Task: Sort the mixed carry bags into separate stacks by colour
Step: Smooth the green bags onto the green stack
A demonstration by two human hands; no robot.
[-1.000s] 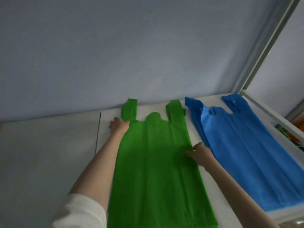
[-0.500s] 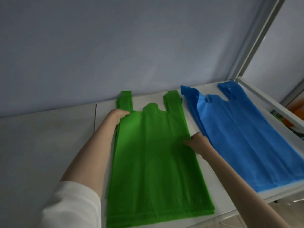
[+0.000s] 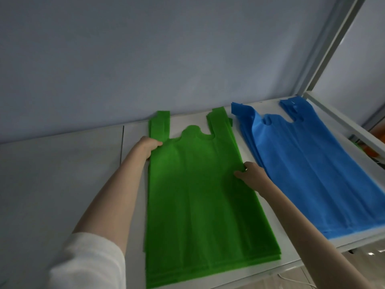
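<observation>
Nearest, a white sleeve (image 3: 87, 261) covers the left upper arm at the bottom edge, and both bare forearms reach forward over the white desk (image 3: 62, 184). Between them lies the green stack (image 3: 200, 195), a pile of green carry bags laid flat, bottom hems toward the person and layered edges showing at the near right corner. The right hand (image 3: 253, 176) sits at the stack's right edge about halfway up, its grip clamped on the green fabric there, thumb on top and fingers curled around the edge. Farther on, the left hand (image 3: 146, 146) is at the stack's left edge just below the left handle strap, fingers bent over the edge and gripping the fabric. The two handle straps of the green bags point away toward the wall (image 3: 145, 59), their ends close to it. To the right of the green pile, just beside it but apart, lies the blue stack (image 3: 312, 174), also flat, handles pointing to the far side, its right side running along the desk's raised white rim (image 3: 343, 126). A grey-white upright frame post (image 3: 325, 49) rises from the far right corner.
</observation>
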